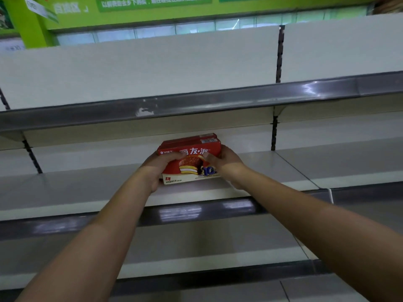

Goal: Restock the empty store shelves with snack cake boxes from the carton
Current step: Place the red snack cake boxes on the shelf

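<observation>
Store shelving fills the view: cream boards, grey rails, dim light.

Your left hand [158, 171] grips the 9 o'clock end of the front box [192, 168], with the fingers curled over its upper front corner. Your right hand [225, 162] grips the 3 o'clock end, with the thumb on the front face and the fingers wrapped round the side. Both forearms come in from 7 and 5 o'clock, cut off by the frame.

The front box is at frame centre on the middle shelf [87, 188], upright with its long side facing you. Its lower edge meets the board, but you can't tell if the weight is fully down. It is red with white Chinese lettering on top, partly covered by your fingers. It shows a picture of a chocolate-coated sandwich cake, a blue "10" half hidden behind your right wrist, and a pale strip along the bottom with small print too tiny to read.

A second box [192, 137] sits at 12 o'clock of the first, touching its back. Only its red top and a barcode patch show.

The upper shelf [196, 103] runs across above, with a scuffed rail. The lower shelf [196, 249] is at 6 o'clock. A slotted upright [280, 53] stands at 1 o'clock. A green sign [152, 12] sits along 12 o'clock, its text blurred.
</observation>
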Tool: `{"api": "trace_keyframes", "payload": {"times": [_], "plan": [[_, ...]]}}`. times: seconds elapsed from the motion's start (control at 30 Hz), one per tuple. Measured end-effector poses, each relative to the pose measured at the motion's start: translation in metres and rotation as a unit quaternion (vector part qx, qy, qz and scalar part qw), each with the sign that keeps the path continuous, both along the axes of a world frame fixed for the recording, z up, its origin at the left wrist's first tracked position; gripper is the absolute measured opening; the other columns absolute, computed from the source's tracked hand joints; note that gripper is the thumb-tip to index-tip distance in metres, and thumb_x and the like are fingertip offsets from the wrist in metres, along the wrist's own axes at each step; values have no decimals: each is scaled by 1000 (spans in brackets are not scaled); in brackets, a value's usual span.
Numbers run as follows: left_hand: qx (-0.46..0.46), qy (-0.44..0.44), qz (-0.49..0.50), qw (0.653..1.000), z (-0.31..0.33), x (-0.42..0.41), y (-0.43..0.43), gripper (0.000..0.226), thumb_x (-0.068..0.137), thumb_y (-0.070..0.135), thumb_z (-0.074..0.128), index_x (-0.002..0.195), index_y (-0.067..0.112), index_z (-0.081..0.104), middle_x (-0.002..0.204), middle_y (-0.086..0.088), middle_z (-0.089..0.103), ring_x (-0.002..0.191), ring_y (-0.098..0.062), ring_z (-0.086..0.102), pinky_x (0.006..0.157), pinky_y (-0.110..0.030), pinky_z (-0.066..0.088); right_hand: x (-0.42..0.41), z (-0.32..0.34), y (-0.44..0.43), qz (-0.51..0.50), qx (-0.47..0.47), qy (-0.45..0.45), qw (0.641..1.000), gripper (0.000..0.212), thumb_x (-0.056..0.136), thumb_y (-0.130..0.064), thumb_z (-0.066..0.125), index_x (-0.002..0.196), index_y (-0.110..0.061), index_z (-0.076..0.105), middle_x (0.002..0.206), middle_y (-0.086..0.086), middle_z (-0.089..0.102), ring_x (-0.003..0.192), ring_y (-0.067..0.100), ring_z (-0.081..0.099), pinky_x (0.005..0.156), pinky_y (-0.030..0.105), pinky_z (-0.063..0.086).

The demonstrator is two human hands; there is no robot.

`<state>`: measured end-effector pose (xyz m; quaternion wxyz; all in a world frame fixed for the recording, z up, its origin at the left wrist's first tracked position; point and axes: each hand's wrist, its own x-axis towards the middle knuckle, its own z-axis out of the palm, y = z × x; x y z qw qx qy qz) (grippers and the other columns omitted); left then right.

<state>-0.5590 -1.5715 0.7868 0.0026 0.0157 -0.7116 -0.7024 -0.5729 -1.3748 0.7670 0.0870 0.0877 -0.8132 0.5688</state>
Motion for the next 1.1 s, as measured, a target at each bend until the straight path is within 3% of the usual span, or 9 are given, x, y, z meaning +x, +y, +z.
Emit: {"api": "trace_keyframes", "payload": {"times": [0.17,0.27,0.5,0.63,0.8,0.93,1.1], "plan": [[-18,11,1,1000,-5,-13,11,33,82,21,81,112,22,66,99,-6,78,74,-17,74,53,-23,55,-12,-8,12,5,-5,-4,1000,46,93,-36,69,132,-15,55,126,6,66,112,24,62,96,36,48],[-10,14,-5,1000,-6,-22,12,31,83,18,80,110,23,67,100,-6,77,70,-14,74,49,-22,55,-21,-10,15,19,-18,-11,1000,47,92,-31,72,132,-14,54,127,7,66,115,24,61,100,38,48],[-18,17,-26,999,-11,-47,12,45,81,18,84,121,25,65,108,-5,78,94,-23,76,72,-33,59,-44,-11,19,35,-30,-9,999,46,91,-28,73,131,-15,54,127,6,65,118,23,61,106,43,48],[-8,9,-45,999,-11,-55,10,48,81,16,82,125,21,64,111,-7,77,94,-24,75,73,-35,60,-52,-16,20,36,-13,1,999,53,91,-33,73,137,-17,52,130,4,65,120,23,60,108,46,46],[10,19,-47,999,-17,-62,5,72,63,22,88,130,20,62,117,-10,75,104,-30,74,90,-47,59,-54,-17,22,20,33,28,999,55,93,-38,69,139,-18,50,134,4,63,122,23,59,106,34,44],[18,44,-33,998,-22,-66,3,79,58,22,89,132,20,61,117,-8,75,104,-28,74,92,-47,59,-53,-18,25,5,59,62,996,53,93,-38,68,140,-20,51,135,4,63,122,21,58,100,27,43],[36,64,-23,997,-28,-69,4,85,54,21,91,133,20,61,119,-10,74,106,-30,73,91,-48,59,-55,-19,24,-4,60,63,996,60,93,-41,68,145,-21,47,136,3,63,123,22,59,104,30,44]]}}
